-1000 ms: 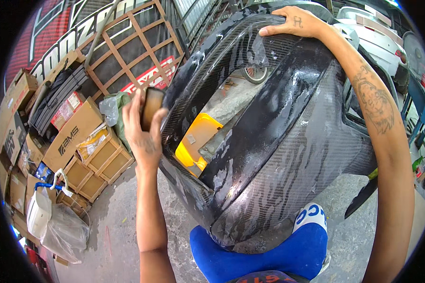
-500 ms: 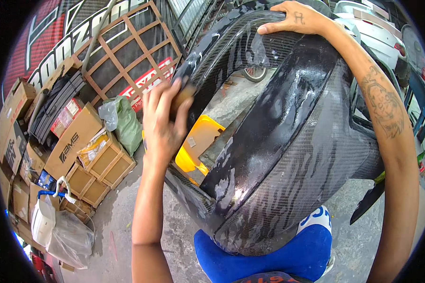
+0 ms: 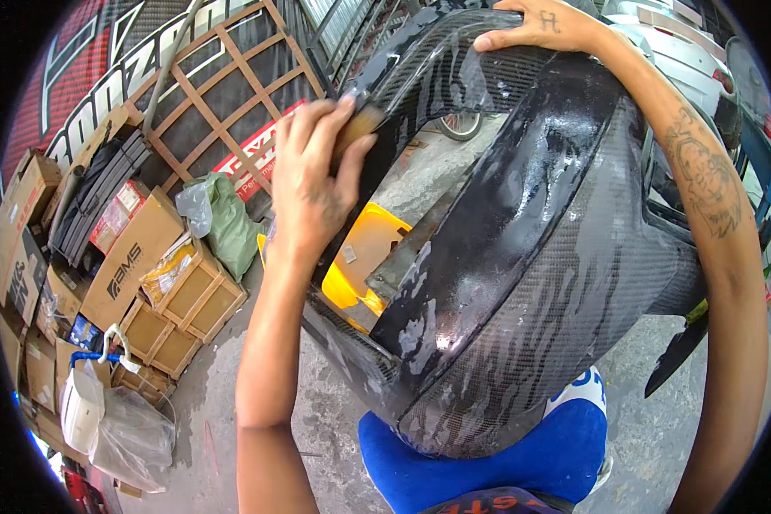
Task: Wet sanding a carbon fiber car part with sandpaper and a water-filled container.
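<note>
Concrete floor (image 3: pixel 214 445) bears cardboard boxes (image 3: pixel 133 257), wooden crates (image 3: pixel 184 313), perhaps a plastic bag (image 3: pixel 133 437)
</note>
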